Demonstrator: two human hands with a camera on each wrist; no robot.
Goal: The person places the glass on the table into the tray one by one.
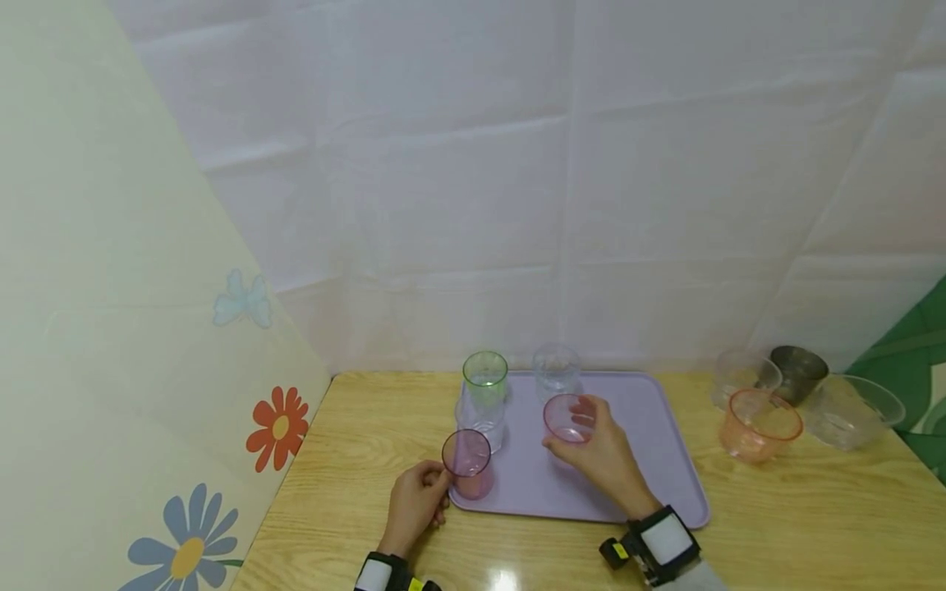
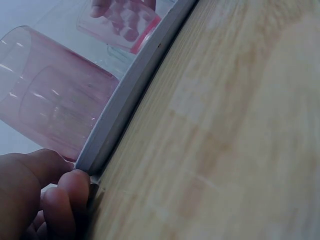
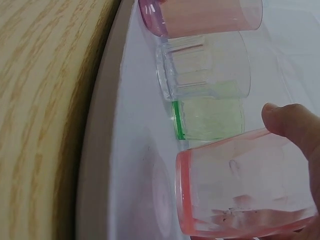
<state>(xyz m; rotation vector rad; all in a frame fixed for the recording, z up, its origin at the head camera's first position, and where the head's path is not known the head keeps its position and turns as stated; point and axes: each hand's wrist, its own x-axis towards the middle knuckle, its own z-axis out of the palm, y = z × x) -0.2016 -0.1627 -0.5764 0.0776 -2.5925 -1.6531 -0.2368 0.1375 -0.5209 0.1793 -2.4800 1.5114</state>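
My right hand (image 1: 608, 461) grips a pink glass (image 1: 563, 423) by its sides, upright over the middle of the lilac tray (image 1: 639, 435). In the right wrist view the base of this pink glass (image 3: 240, 185) hangs close over the tray, its reflection beneath. At the tray's front left corner my left hand (image 1: 415, 505) pinches the rim between thumb and fingers, right beside a purple glass (image 1: 470, 472). Behind that one, along the tray's left side, stand a clear ribbed glass (image 1: 480, 425) and a green glass (image 1: 485, 376). Another clear glass (image 1: 557, 373) stands at the back edge.
On the wooden table (image 1: 355, 427), right of the tray, stand an orange bowl (image 1: 757, 435), a clear cup (image 1: 739, 382), a dark metal cup (image 1: 798, 373) and a clear bowl (image 1: 846, 414). A white cloth (image 1: 443, 205) hangs behind the table, and a decorated wall (image 1: 148, 369) borders the left.
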